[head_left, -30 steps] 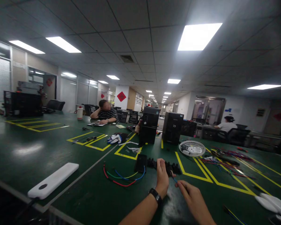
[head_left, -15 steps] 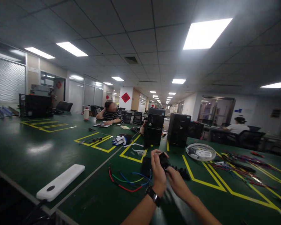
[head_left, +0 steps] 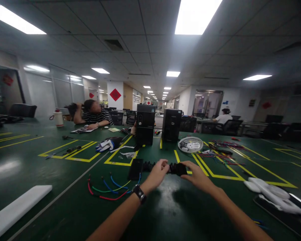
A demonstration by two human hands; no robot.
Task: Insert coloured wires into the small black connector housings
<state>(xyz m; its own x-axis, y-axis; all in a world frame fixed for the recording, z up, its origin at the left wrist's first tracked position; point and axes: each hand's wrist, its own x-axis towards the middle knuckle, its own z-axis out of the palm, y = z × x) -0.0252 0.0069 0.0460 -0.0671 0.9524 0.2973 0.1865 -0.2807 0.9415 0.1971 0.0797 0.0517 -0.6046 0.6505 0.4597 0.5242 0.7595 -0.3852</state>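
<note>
My right hand (head_left: pixel 196 174) has its thumb and fingers around the end of a black block-shaped part (head_left: pixel 179 169) at table height. My left hand (head_left: pixel 157 174), with a watch on its wrist, is just left of that part. Its fingers are curled together, and whatever they pinch is hidden. Behind and left of it lies a row of small black parts (head_left: pixel 147 166), partly covered by the hand. A flat black rectangular piece (head_left: pixel 135 169) rests at the left end of the row. Red, green, yellow and blue wires (head_left: pixel 112 189) curve over the green table (head_left: pixel 72 214).
Two black computer towers (head_left: pixel 144 124) stand behind my hands. To their right are a white round basket (head_left: pixel 190 145) and a pile of wires (head_left: pixel 223 152). White devices (head_left: pixel 276 194) lie far right, a white power strip (head_left: pixel 20 207) near left. A person (head_left: pixel 95 115) sits across the table.
The view has swung right. My hands have come down from holding the black part up together and moved apart, the right hand now at its right end.
</note>
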